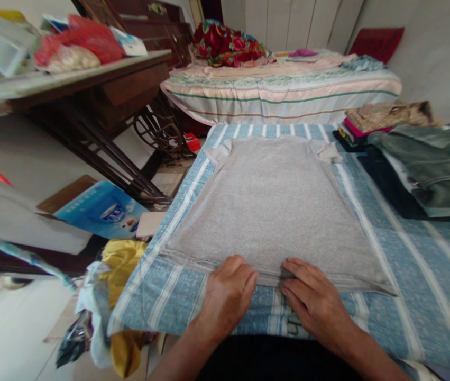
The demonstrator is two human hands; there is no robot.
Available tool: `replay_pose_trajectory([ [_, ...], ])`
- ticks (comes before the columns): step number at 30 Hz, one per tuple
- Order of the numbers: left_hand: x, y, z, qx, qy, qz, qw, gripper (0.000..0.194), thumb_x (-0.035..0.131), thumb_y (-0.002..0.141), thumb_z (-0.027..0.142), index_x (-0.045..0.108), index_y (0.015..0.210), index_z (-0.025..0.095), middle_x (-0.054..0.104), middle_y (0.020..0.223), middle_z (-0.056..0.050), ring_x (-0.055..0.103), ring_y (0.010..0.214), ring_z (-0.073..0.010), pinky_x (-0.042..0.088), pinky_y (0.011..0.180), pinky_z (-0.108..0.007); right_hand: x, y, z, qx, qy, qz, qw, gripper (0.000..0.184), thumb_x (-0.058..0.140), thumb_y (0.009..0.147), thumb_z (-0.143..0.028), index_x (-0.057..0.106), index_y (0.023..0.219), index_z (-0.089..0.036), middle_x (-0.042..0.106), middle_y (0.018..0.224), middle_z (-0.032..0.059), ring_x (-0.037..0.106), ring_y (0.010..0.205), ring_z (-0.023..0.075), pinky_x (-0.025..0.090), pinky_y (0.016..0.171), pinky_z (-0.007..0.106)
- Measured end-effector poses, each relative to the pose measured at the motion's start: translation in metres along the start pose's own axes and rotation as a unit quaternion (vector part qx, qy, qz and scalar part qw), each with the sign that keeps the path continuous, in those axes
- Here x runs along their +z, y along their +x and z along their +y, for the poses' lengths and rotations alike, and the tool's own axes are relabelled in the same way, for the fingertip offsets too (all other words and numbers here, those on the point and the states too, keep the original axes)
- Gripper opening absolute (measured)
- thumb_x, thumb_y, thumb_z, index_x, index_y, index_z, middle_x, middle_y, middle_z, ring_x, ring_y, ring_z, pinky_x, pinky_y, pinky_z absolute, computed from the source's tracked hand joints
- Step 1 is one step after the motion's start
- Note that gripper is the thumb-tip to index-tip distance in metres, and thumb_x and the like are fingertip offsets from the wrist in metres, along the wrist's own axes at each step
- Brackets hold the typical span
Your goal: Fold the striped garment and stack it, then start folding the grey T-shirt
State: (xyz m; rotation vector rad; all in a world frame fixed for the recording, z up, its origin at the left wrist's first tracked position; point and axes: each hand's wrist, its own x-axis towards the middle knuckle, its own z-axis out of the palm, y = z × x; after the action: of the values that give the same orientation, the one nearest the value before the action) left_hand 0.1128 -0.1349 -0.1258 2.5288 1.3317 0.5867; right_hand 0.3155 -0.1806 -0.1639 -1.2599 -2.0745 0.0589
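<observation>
A grey short-sleeved T-shirt (272, 206) lies spread flat, its hem toward me and its sleeves at the far end. My left hand (228, 293) is closed at the middle of the hem, fingers curled over the cloth edge. A short way to its right, my right hand (315, 301) has its bent fingers and thumb at the same hem, pinching the cloth. The fingertips of both hands are partly hidden. Under the shirt is a blue and white striped bedcover (391, 254).
Dark folded trousers (434, 164) and a stack of folded clothes (383, 119) lie on the right. At left stands a sewing machine table (129, 69) with bags on top. Yellow cloth (124, 264) hangs beside the bed's left edge. Another bed (284, 98) is behind.
</observation>
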Motion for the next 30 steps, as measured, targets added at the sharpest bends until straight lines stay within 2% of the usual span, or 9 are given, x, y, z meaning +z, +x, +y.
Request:
replay_pose_trajectory([
  [2,-0.001,0.004,-0.005,-0.017,0.021,0.005,1.000,0.018,0.046,0.089,0.020,0.056,0.075,0.018,0.053,0.076,-0.003,0.052,0.074,-0.0151,0.045,0.066,-0.027,0.000,0.002,0.001,0.003,-0.008,0.014,1.000,0.014,0.051,0.086,-0.012,0.064,0.090,-0.015,0.064,0.106,0.0118,0.057,0.106,0.0237,0.051,0.087,0.041],
  [4,-0.003,0.009,-0.009,-0.025,0.044,-0.016,0.999,0.007,0.052,0.085,0.019,0.057,0.080,0.018,0.055,0.082,-0.003,0.052,0.079,-0.0170,0.046,0.070,-0.029,0.000,0.005,0.003,0.018,-0.037,0.029,0.999,0.015,0.051,0.086,-0.013,0.063,0.094,-0.013,0.063,0.108,0.0135,0.055,0.108,0.0255,0.050,0.088,0.043],
  [6,-0.006,0.012,-0.011,-0.026,0.059,-0.047,0.997,0.003,0.057,0.081,0.018,0.058,0.083,0.018,0.056,0.088,-0.004,0.052,0.085,-0.0188,0.047,0.074,-0.032,0.000,0.008,0.006,0.044,-0.074,0.014,0.996,0.015,0.052,0.086,-0.016,0.063,0.095,-0.012,0.061,0.111,0.0162,0.053,0.111,0.0296,0.049,0.088,0.047],
  [9,-0.011,0.015,-0.014,-0.016,0.061,-0.084,0.994,0.006,0.060,0.079,0.018,0.058,0.085,0.018,0.056,0.091,-0.004,0.051,0.088,-0.0197,0.047,0.078,-0.034,-0.001,0.010,0.009,0.066,-0.092,-0.030,0.993,0.014,0.053,0.085,-0.021,0.064,0.089,-0.013,0.059,0.113,0.0177,0.051,0.113,0.0333,0.048,0.086,0.051],
  [14,-0.018,0.017,-0.020,-0.003,0.057,-0.122,0.991,0.004,0.060,0.079,0.018,0.059,0.083,0.019,0.055,0.085,-0.003,0.050,0.085,-0.0196,0.044,0.075,-0.033,-0.002,0.007,0.013,0.048,-0.044,-0.024,0.998,0.012,0.052,0.085,-0.017,0.062,0.079,-0.017,0.060,0.113,0.0140,0.052,0.114,0.0290,0.049,0.089,0.048],
  [17,-0.021,0.017,-0.022,0.011,0.056,-0.129,0.990,0.006,0.057,0.079,0.014,0.057,0.075,0.018,0.053,0.081,-0.002,0.049,0.081,-0.0181,0.042,0.071,-0.030,-0.004,0.006,0.015,0.017,-0.017,0.005,1.000,0.014,0.050,0.084,-0.011,0.062,0.082,-0.017,0.063,0.109,0.0118,0.055,0.111,0.0254,0.050,0.089,0.044],
  [21,-0.022,0.015,-0.022,0.054,0.054,-0.121,0.990,0.018,0.046,0.083,0.010,0.052,0.068,0.017,0.051,0.076,-0.002,0.047,0.075,-0.0160,0.040,0.066,-0.028,-0.006,0.003,0.016,-0.026,-0.029,0.031,0.999,0.019,0.047,0.084,-0.005,0.062,0.088,-0.017,0.063,0.110,0.0122,0.053,0.115,0.0253,0.048,0.092,0.044],
  [27,-0.020,0.004,-0.025,0.087,0.063,-0.094,0.990,0.019,0.042,0.084,0.007,0.054,0.072,0.017,0.052,0.077,-0.003,0.046,0.074,-0.0162,0.041,0.069,-0.030,-0.005,-0.008,0.018,-0.048,-0.014,-0.007,0.999,0.022,0.045,0.083,-0.002,0.062,0.090,-0.014,0.061,0.113,0.0141,0.051,0.117,0.0260,0.050,0.091,0.044],
  [30,-0.023,-0.001,-0.031,0.088,0.064,-0.060,0.992,0.020,0.041,0.086,0.009,0.057,0.076,0.016,0.053,0.079,-0.004,0.047,0.076,-0.0161,0.043,0.070,-0.030,-0.006,-0.010,0.020,-0.044,-0.003,-0.020,0.999,0.023,0.044,0.083,-0.003,0.062,0.090,-0.015,0.061,0.115,0.0131,0.051,0.118,0.0255,0.050,0.092,0.044],
])
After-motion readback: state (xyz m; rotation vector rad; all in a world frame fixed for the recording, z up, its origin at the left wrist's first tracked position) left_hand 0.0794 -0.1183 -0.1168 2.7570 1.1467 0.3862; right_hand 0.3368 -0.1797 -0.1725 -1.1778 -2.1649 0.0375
